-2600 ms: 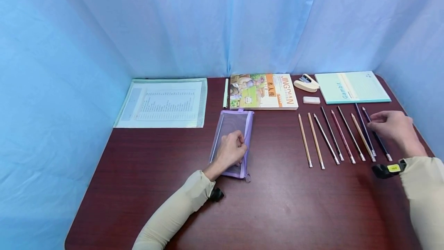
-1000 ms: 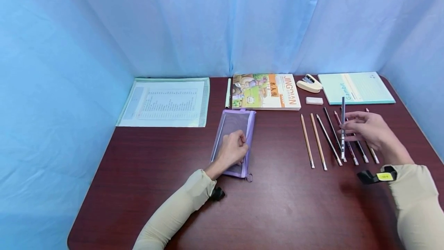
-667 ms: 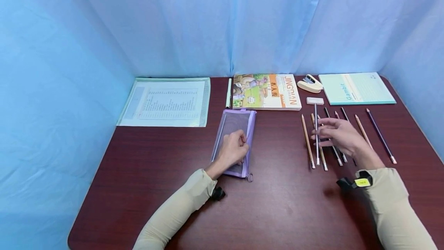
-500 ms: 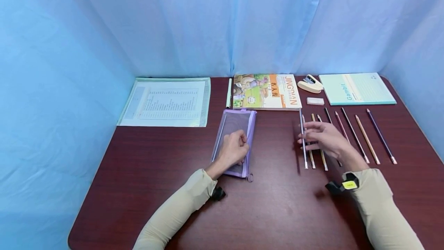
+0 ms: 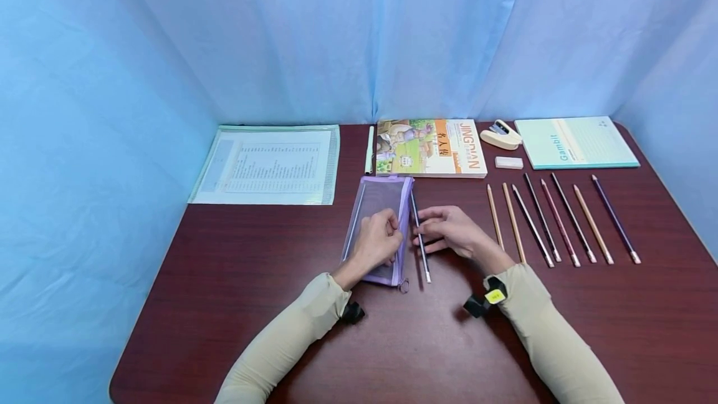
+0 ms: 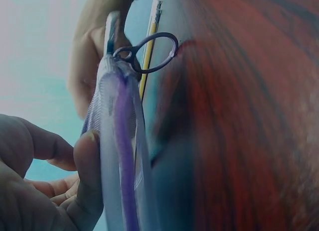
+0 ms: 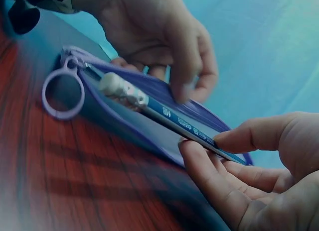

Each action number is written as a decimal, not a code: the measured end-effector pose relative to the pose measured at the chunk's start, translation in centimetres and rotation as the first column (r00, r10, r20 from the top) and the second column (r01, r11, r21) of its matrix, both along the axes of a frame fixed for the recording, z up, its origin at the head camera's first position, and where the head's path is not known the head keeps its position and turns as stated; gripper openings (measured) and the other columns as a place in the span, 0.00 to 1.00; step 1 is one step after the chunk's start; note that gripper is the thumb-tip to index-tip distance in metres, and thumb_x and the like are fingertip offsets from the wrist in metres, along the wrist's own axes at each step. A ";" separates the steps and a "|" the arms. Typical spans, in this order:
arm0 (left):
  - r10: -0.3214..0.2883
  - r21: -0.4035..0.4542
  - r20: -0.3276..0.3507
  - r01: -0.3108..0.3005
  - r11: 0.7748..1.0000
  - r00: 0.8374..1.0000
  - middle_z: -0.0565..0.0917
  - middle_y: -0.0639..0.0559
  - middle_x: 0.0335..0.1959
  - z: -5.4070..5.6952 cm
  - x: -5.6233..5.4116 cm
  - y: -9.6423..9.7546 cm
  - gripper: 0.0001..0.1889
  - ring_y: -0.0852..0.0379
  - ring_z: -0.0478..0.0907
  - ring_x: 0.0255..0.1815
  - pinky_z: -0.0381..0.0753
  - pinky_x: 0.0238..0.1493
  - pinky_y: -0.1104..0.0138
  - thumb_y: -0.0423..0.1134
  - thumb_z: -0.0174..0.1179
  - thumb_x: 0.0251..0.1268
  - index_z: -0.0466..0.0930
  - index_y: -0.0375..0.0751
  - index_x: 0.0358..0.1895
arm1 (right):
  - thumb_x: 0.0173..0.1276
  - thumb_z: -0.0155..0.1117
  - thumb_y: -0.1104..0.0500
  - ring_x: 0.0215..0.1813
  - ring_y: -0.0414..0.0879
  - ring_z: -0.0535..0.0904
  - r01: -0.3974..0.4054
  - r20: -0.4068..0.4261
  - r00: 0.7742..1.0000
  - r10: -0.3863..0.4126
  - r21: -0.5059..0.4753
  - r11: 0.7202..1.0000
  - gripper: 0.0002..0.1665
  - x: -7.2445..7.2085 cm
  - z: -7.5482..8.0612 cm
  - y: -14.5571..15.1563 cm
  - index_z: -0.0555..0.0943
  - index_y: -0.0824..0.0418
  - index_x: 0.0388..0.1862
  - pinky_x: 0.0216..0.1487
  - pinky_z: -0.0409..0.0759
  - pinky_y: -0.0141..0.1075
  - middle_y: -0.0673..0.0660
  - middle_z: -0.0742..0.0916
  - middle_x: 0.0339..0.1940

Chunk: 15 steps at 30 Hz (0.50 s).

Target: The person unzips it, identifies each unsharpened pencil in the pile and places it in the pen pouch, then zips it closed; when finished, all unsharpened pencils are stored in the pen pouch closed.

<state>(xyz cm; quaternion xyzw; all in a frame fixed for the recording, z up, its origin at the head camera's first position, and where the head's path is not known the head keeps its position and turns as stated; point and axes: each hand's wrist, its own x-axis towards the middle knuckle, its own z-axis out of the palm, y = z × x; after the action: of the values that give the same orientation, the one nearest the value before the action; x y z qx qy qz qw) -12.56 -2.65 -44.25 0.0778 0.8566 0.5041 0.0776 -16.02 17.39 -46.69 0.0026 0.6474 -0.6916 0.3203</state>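
Note:
A purple mesh zip pouch (image 5: 373, 195) lies on the table in the head view. My left hand (image 5: 376, 239) pinches its upper edge, and the right wrist view shows the zipped side (image 7: 124, 124) gaping. Between the thumb and fingers of my right hand (image 5: 449, 229) is a dark blue pencil (image 5: 422, 248), its white eraser end toward the zip's ring pull (image 7: 64, 94). The pencil runs along the gaping side of the pouch; how far it is inside cannot be told. More pencils (image 5: 561, 223) lie in a row to the right.
Along the back stand a clear document folder (image 5: 269, 164), a pale green pen (image 5: 369, 149), a book (image 5: 429, 148), a cream stapler-like item (image 5: 501, 134), a white eraser (image 5: 508, 162) and a Gambit notebook (image 5: 578, 142). Blue curtains (image 5: 314, 36) border the table.
My right hand has taken a dark blue pencil from the right end of the row and carried it left to the pouch's side. The left hand keeps its hold on the pouch.

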 end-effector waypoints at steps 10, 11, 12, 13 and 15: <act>0.008 0.014 0.009 -0.008 1.000 1.000 0.81 0.45 0.15 0.0 0.0 0.0 0.03 0.65 0.71 0.04 0.78 0.07 0.64 0.26 0.54 0.56 0.76 0.33 0.33 | 0.66 0.53 0.73 0.32 0.39 0.85 0.185 -0.018 0.983 -0.184 0.022 0.983 0.32 -0.6 0.1 -3.8 0.60 0.79 0.68 0.33 0.90 0.35 0.48 0.86 0.27; 0.008 0.012 0.006 -0.008 1.000 1.000 0.81 0.45 0.15 0.0 0.0 0.0 0.03 0.65 0.71 0.04 0.78 0.07 0.64 0.26 0.53 0.56 0.76 0.33 0.33 | 0.66 0.53 0.73 0.31 0.39 0.85 0.188 -0.028 0.982 -0.187 0.037 0.982 0.32 -0.5 0.1 -4.1 0.60 0.79 0.69 0.32 0.90 0.34 0.48 0.86 0.27; 0.008 0.011 0.006 -0.008 1.000 1.000 0.81 0.45 0.15 0.0 0.0 0.0 0.03 0.65 0.72 0.04 0.78 0.07 0.65 0.26 0.53 0.56 0.76 0.33 0.33 | 0.67 0.53 0.73 0.31 0.39 0.85 0.192 -0.036 0.981 -0.190 0.055 0.980 0.32 -0.4 0.1 -4.2 0.60 0.79 0.69 0.32 0.90 0.34 0.48 0.86 0.27; 0.008 0.009 0.004 -0.008 1.000 1.000 0.81 0.45 0.15 0.0 0.0 -0.1 0.03 0.65 0.72 0.04 0.78 0.07 0.65 0.26 0.53 0.56 0.76 0.33 0.33 | 0.67 0.53 0.73 0.31 0.39 0.85 0.192 -0.045 0.981 -0.189 0.070 0.979 0.32 -0.4 0.2 -4.4 0.61 0.80 0.69 0.31 0.90 0.34 0.49 0.86 0.27; 0.005 0.005 0.002 -0.005 1.000 1.000 0.81 0.45 0.14 0.0 -0.1 -0.1 0.03 0.65 0.72 0.04 0.78 0.07 0.66 0.26 0.54 0.55 0.76 0.33 0.33 | 0.67 0.54 0.73 0.31 0.39 0.86 0.188 -0.061 0.981 -0.183 0.092 0.978 0.31 -0.3 0.3 -4.5 0.62 0.80 0.68 0.32 0.90 0.35 0.50 0.86 0.28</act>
<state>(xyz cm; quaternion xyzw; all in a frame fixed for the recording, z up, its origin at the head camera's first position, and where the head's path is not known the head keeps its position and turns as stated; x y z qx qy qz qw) -12.63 -2.75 -44.29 0.0754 0.8556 0.5063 0.0768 -16.28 12.89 -46.41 0.0607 0.6854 -0.6859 0.2368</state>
